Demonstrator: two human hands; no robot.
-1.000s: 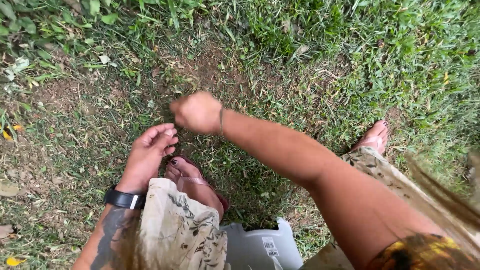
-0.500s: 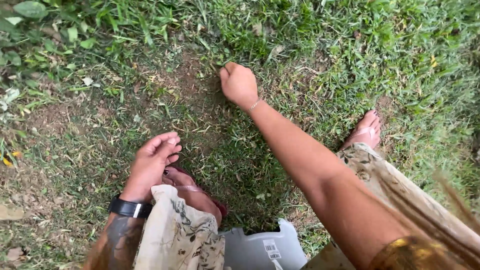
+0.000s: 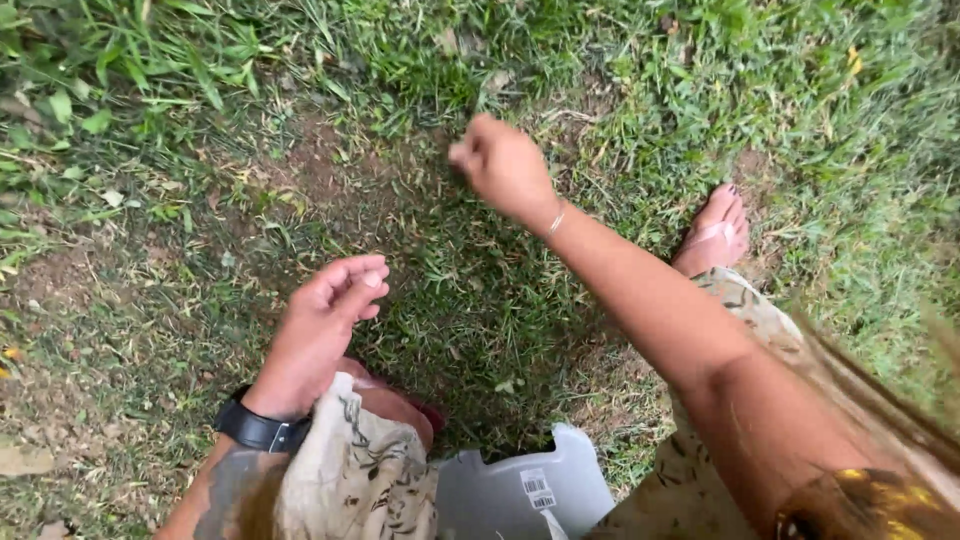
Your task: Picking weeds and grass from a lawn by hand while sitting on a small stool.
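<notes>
Grass-level worry: right hand (image 3: 505,165), fisted at 12 o'clock (contents unclear), could yank roots short; left hand (image 3: 318,330) hangs loosely curled, empty.

It was an outdoor yard or garden: patchy grass (image 3: 800,110) covered the frame, bare soil (image 3: 320,170) showed at upper centre, leafy weeds (image 3: 90,70) crowded the upper left, and dry fallen leaves (image 3: 22,460) lay at lower left.
</notes>
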